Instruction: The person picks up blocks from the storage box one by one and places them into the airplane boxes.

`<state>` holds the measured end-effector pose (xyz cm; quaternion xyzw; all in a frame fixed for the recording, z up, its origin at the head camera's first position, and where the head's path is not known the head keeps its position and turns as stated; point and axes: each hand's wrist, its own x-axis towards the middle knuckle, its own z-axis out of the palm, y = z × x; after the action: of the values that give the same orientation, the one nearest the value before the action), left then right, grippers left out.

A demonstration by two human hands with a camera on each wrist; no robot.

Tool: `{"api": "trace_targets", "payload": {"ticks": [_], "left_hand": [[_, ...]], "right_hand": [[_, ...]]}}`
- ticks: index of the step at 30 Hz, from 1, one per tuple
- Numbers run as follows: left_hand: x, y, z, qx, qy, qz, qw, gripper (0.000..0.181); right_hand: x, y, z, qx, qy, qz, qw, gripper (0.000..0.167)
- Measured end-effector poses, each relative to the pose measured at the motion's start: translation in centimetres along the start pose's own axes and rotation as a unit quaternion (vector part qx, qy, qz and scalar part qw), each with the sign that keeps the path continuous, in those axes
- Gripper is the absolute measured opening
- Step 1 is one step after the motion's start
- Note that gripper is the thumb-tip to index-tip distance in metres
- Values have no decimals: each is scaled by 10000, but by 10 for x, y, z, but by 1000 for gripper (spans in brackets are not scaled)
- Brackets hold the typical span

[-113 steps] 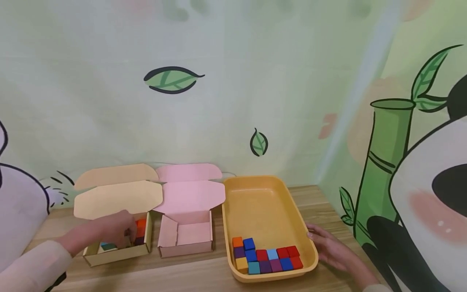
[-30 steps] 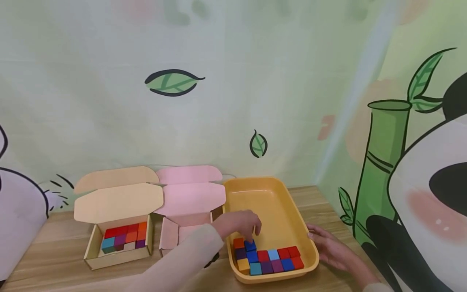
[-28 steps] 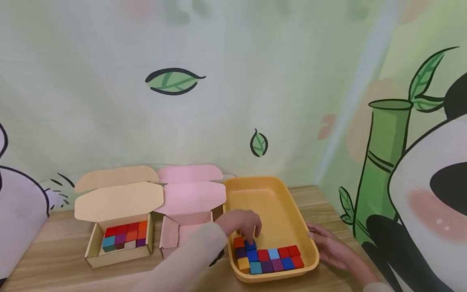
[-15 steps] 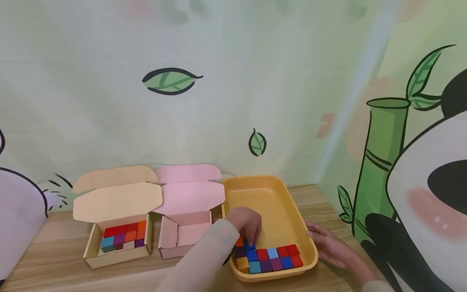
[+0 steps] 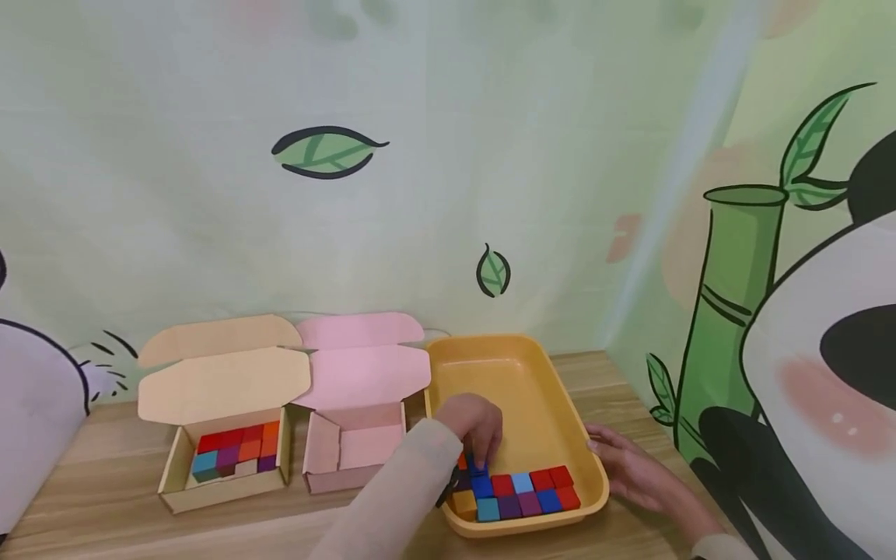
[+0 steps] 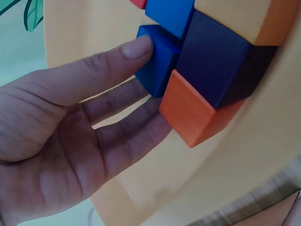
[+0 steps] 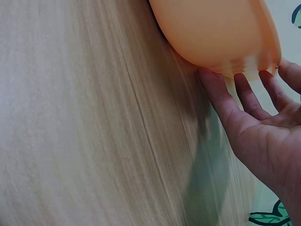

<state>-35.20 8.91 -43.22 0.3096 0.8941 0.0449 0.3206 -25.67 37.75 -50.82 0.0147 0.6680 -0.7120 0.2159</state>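
Observation:
My left hand [image 5: 476,424] reaches down into the yellow tray [image 5: 521,529]. In the left wrist view the left hand [image 6: 61,127] pinches a blue cube [image 6: 164,61], thumb on one side and fingers behind it. That cube stands against another blue cube [image 6: 174,16] and a dark purple one [image 6: 211,56]; an orange cube [image 6: 188,106] is close by the fingertips. My right hand [image 5: 633,470] touches the tray's right outer side. Seen from the right wrist, the right hand [image 7: 263,122] has its fingers spread, tips against the tray wall [image 7: 221,37].
Several coloured cubes line the tray's near end, among them a light blue one [image 5: 522,483]. To the left, an open cream box [image 5: 234,495] holds several cubes. Between it and the tray stands an open pink box [image 5: 357,479] with no cubes visible inside. A printed cloth hangs behind.
My left hand has moved right, from the cream box to the tray, then lowered slightly and closed around the blue cube. My right hand has stayed at the tray's side.

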Motion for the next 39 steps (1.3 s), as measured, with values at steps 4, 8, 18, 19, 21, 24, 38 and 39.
{"api": "trace_targets", "payload": {"ticks": [4,8,18,19,21,24,38,39], "left_hand": [[-1,-2,-1,-419,102,-54,9991,12],[0,-3,-1,-631,47,-192,9978,10],[4,-2,8,-563,340,-506,9966,14],[5,-2,8,-614,349,-525,9961,15],[5,-3,8,-739,364,-545,9951,15],[6,-4,8,-1062,339,-540,9923,15],[-4,-1,-2,-1033,949,-94,9901,12],[-5,0,-3,-1052,1003,-77,9893,11]], "right_hand": [[1,1,-1,-25,34,10,10000,73],[1,0,0,-45,40,15,10000,74],[1,4,1,13,-46,-8,10000,71],[1,4,1,16,-9,13,10000,71],[1,4,0,21,16,21,10000,70],[1,3,-1,14,-12,14,10000,71],[1,-1,1,73,21,70,9999,71],[1,-1,1,71,20,74,9999,71]]}}
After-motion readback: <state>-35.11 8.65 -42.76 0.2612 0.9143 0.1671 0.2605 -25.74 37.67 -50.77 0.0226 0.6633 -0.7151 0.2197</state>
